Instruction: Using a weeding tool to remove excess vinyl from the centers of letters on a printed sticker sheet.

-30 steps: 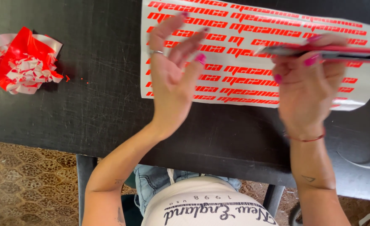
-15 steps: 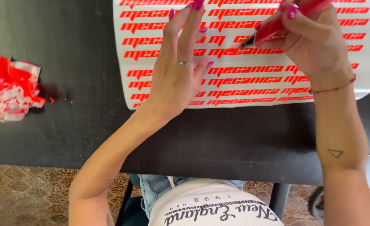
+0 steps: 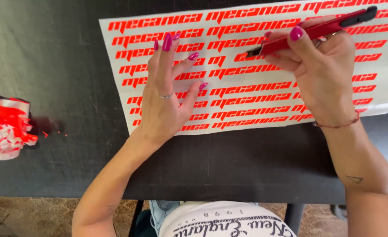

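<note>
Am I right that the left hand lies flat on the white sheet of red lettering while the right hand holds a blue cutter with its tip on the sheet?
Not quite: the cutter is red, not blue, as the head view shows. The rest holds: the left hand lies flat on the white sheet, and the right hand holds the cutter with its tip on the sheet.

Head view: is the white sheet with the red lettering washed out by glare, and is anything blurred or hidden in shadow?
Head view: even, soft light, no glare on the white sheet with rows of red lettering; lettering edges read crisp. The left hand and the right hand, holding the red-and-black craft knife, look sharp, casting only faint shadows. The crumpled red and white scrap pile is cut by the left edge; the black tabletop shows its scuffs.
</note>
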